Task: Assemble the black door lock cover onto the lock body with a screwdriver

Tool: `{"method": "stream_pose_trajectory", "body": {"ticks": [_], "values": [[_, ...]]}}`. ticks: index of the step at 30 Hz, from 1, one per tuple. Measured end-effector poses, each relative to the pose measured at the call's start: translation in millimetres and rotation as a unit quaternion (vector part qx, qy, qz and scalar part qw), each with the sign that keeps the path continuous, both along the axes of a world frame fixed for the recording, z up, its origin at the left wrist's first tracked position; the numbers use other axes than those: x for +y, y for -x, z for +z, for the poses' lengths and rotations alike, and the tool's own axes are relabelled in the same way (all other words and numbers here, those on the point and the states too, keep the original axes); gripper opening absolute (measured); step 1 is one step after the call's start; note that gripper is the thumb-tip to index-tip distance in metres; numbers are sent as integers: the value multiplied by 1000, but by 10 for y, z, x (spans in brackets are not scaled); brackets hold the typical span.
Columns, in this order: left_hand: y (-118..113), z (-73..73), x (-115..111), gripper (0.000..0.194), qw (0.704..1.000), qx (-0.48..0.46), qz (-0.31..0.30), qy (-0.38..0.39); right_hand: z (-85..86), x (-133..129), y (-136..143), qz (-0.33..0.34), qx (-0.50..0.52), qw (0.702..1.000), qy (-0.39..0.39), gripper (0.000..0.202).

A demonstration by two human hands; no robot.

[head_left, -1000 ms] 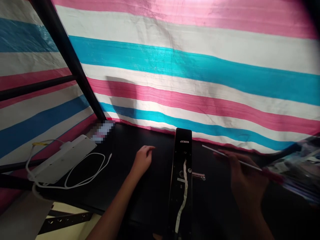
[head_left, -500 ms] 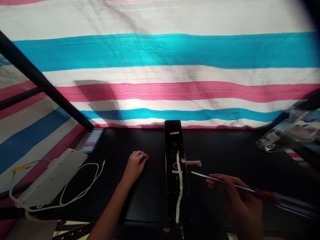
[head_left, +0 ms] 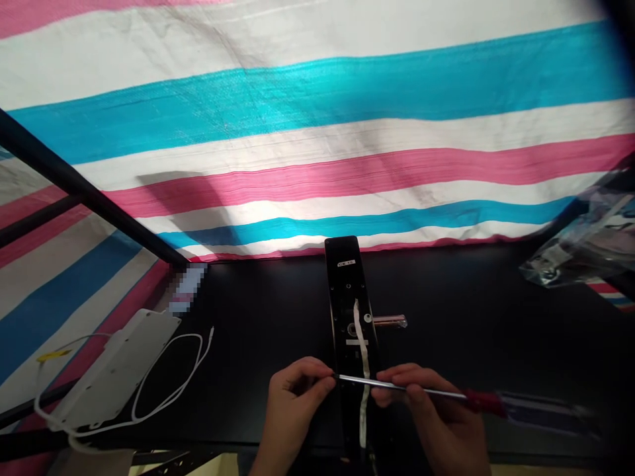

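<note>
My right hand (head_left: 429, 403) grips a screwdriver (head_left: 441, 393) by its metal shaft, with the red and clear handle pointing right. The shaft crosses above a long black door lock (head_left: 344, 271), its tip pointing left. At that tip, the thumb and fingertips of my left hand (head_left: 297, 403) are pinched together. A tiny dark piece shows between tip and fingertips, too small to name. Down the lock runs a whitish wrapped cable (head_left: 364, 416), and a copper-coloured handle (head_left: 390, 321) sticks out on its right side.
On the left of the black table (head_left: 238, 330) lies a white box (head_left: 124, 370) with a looped white cable (head_left: 173, 396). Clear plastic bags (head_left: 570, 244) sit at the right edge. Striped sheeting (head_left: 297, 165) hangs behind, with a black frame bar (head_left: 99, 198) at left.
My left hand has moved right and toward me, to the screwdriver tip, and is now pinched. My right hand has brought the screwdriver left, over the lock. The view has tilted slightly.
</note>
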State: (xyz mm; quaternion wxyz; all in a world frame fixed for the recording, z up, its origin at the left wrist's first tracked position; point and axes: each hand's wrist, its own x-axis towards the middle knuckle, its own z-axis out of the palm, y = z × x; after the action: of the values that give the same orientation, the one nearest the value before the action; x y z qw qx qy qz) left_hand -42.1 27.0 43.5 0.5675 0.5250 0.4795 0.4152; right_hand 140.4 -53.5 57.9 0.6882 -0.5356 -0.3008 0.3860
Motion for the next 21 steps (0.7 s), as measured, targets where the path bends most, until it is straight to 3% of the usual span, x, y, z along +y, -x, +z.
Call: {"method": "stream_pose_trajectory", "body": {"ticks": [5, 10, 17, 21], "values": [[15, 69, -15, 9, 999, -14, -13, -43, -59, 8, -72, 28, 17, 999, 14, 19], [-11, 211, -23, 10, 995, -7, -16, -94, -116, 14, -154, 61, 24, 997, -39, 16], [-65, 389, -82, 12, 985, 1, -32, -167, -119, 55, -91, 77, 189, 979, -7, 19], [-104, 453, -77, 10, 991, -9, -27, -130, -174, 24, -45, 91, 239, 967, 0, 18]]}}
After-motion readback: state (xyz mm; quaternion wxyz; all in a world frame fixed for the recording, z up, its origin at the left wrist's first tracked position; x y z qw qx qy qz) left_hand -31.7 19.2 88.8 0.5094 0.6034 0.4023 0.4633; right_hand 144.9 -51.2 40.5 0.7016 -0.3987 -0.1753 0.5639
